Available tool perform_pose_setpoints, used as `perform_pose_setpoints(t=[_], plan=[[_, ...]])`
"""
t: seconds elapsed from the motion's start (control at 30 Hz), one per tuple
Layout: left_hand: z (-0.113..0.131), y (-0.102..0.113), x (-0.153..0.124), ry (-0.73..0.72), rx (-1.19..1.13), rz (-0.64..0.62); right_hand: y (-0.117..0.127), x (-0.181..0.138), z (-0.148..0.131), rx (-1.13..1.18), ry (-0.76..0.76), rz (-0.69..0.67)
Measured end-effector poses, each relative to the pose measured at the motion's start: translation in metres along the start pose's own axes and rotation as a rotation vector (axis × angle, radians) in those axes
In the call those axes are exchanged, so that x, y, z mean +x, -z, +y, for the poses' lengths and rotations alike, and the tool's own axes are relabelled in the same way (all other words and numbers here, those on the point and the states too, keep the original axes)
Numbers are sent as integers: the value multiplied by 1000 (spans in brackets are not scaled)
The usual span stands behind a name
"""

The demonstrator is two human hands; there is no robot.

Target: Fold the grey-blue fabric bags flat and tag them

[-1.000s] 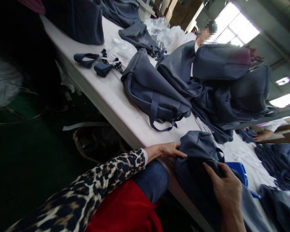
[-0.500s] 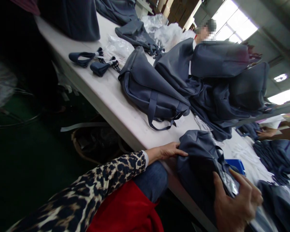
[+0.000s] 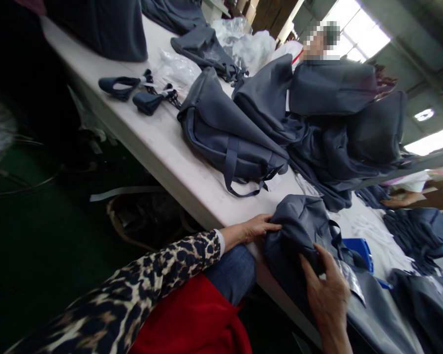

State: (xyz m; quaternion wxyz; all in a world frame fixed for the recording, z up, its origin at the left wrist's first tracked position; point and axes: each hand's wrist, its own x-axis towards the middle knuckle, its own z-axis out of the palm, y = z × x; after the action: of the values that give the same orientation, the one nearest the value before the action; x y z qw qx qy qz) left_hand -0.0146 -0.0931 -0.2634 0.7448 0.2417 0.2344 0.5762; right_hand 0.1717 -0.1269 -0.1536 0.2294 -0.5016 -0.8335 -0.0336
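Note:
A dark blue bag (image 3: 301,215) lies at the near edge of the white table, its front side hanging toward my lap. My left hand (image 3: 259,228) grips its left end, fingers on top and the rest hidden behind the fabric. With thumb and index finger, my right hand (image 3: 328,289) pinches the bag's front fold. A clear plastic piece (image 3: 350,281) lies on dark fabric just right of that hand. Behind the bag shows part of a blue plastic bin (image 3: 360,251).
A finished-looking dark blue bag with a strap (image 3: 229,132) lies further up the table (image 3: 155,142). Beyond it are piled bags (image 3: 334,88). Rolled straps (image 3: 147,102) and clear plastic wrap (image 3: 179,66) lie at the left. Other people work across the table.
My right hand has moved left and up along the bag, from near the plastic piece to the front fold. My left hand stays on the left end.

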Motion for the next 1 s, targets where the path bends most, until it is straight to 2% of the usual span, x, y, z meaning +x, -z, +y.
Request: perform_pose_setpoints(t=[0.17, 0.27, 0.37, 0.53, 0.67, 0.77, 0.87, 1.0], plan=[[-7, 1, 4, -107, 166, 209, -44, -33, -2, 45, 127, 3], [-7, 5, 3, -92, 256, 263, -68, -48, -2, 0, 163, -16], [-3, 12, 0, -83, 354, 308, -78, -53, -1, -18, 173, -21], [8, 17, -5, -43, 452, 337, -75, -51, -5, -47, 160, 17], [12, 7, -10, -21, 460, 370, -79, -58, -12, -210, 211, 37], [15, -5, -14, 21, 433, 356, -79, -64, -15, -307, 190, 86], [22, -21, -22, 56, 345, 267, -60, -61, -13, -306, 135, 159], [37, -39, -35, 52, 248, 49, -18, -49, -2, -203, 117, 182]])
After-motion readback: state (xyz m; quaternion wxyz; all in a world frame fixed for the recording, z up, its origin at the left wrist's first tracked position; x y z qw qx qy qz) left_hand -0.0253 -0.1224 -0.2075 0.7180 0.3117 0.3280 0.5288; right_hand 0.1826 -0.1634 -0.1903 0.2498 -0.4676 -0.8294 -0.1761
